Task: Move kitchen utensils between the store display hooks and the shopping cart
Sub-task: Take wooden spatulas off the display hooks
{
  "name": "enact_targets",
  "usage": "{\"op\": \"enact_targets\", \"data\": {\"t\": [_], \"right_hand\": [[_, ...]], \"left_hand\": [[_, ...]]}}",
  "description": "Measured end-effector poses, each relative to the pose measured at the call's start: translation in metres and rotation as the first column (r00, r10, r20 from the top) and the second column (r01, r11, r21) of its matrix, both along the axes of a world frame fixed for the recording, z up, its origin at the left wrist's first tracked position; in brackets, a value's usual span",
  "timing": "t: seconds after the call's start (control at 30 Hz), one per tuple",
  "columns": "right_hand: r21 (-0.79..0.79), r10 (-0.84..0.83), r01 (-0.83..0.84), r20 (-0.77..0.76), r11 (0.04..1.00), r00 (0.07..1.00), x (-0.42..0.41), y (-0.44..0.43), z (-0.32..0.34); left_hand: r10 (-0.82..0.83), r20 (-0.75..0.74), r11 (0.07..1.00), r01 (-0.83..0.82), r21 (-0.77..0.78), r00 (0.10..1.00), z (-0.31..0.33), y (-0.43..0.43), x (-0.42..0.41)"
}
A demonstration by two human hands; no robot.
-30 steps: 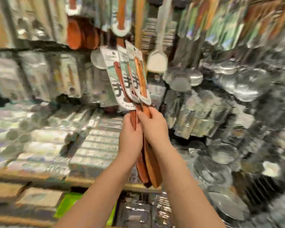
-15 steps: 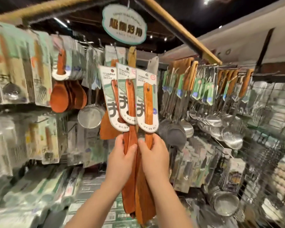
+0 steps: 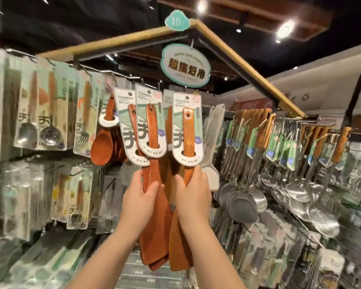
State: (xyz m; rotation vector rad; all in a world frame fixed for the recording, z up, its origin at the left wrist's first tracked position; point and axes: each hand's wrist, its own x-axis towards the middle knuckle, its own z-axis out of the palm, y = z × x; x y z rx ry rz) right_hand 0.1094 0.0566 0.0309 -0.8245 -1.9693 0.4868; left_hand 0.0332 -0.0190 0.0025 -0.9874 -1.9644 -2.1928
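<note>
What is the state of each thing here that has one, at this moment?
left hand: grips the pair of spatulas, upright.
right hand: grips the single spatula, upright.
wooden spoons: hanging on the display.
steel ladles: hanging on the display.
ceiling lamps: lit.

Both my arms reach up and forward, forearms bare, converging toward the middle. My left hand [image 3: 139, 198] curls round the wooden spatulas [image 3: 154, 232] — thumb across the front — and my right hand [image 3: 193, 192], just beside it, grips another.
</note>
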Motion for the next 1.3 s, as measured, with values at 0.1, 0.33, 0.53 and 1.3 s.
{"op": "enact_targets", "data": {"t": [0.1,0.33,0.53,1.3], "right_hand": [[0.044,-0.002,0.003,-0.019,0.999,1.000,-0.008,0.003,0.009],[0.077,-0.025,0.020,0.064,0.997,0.998,-0.035,0.008,0.024],[0.041,-0.039,0.035,0.090,0.999,0.995,-0.048,0.009,0.026],[-0.144,-0.079,0.090,0.076,0.985,0.994,-0.109,0.034,0.022]], "left_hand": [[0.034,-0.017,0.999,-0.034,0.009,0.999,0.006,-0.002,-0.010],[0.054,-0.050,0.998,-0.052,0.031,0.997,0.018,-0.009,-0.018],[0.043,0.007,0.998,-0.043,0.046,0.999,0.014,-0.015,-0.032],[0.086,-0.046,0.996,-0.086,-0.017,0.995,0.010,-0.033,-0.048]]}}
